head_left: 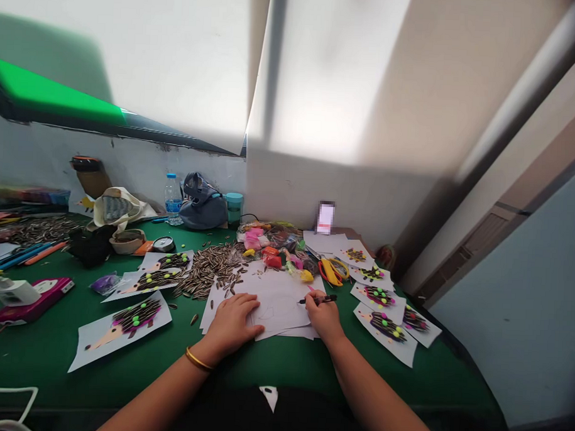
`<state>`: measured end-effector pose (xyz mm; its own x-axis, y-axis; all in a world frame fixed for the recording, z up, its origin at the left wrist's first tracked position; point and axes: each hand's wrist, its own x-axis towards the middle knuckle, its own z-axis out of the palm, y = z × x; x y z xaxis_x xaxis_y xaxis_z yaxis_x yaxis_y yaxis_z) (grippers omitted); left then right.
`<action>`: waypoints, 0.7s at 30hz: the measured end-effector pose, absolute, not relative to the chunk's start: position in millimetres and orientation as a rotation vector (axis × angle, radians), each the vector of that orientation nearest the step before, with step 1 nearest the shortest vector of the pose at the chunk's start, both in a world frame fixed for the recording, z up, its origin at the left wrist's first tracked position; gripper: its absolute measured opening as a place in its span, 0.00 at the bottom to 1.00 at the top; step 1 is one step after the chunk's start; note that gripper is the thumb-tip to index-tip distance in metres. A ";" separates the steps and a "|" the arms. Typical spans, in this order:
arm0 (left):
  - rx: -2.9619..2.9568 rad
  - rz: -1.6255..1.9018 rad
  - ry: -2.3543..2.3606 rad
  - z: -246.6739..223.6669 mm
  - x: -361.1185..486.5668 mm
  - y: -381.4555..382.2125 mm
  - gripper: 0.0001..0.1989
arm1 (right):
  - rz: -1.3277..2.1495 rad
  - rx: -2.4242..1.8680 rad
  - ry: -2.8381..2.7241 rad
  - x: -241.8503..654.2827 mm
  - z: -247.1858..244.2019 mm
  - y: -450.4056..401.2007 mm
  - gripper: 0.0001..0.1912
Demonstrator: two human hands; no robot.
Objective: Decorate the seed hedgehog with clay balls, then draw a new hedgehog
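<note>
Several sheets of white paper [282,303] lie overlapping on a green table [282,369] in the head view, directly in front of the person. Faint drawn lines show on the top sheet. The left hand [235,317] lies palm down on the paper's left part, fingers slightly apart and thumb spread. The right hand [323,316] pinches a black pen [327,299], its tip at the paper's right part; whether it touches the paper cannot be told. A heap of striped seeds [210,270] spreads beside the paper on the left, some seeds lying on it. Bags of coloured clay [273,259] lie beyond its far edge, with yellow-handled scissors [333,271] just right of them. Hedgehog pictures lie on both sides, left [125,329] and right [386,333]. A phone [324,218] stands upright near the wall [288,187].
</note>
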<state>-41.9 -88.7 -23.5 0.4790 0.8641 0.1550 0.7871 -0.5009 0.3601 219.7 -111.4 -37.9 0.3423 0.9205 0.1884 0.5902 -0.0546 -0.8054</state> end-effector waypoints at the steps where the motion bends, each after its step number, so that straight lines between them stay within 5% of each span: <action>1: 2.488 0.466 1.416 -23.6 -42.0 -88.8 0.28 | 0.481 -1.751 -1.351 219.7 -38.4 -111.2 0.13; 21: 2.466 0.481 1.403 -26.1 -42.4 -87.2 0.28 | 0.445 -1.769 -1.385 217.1 -35.9 -111.3 0.11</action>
<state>-42.4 -87.2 -26.1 0.4778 0.8648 0.1542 0.7777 -0.4980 0.3835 217.1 -111.3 -35.9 0.3304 0.9211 0.2059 0.6286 -0.0521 -0.7760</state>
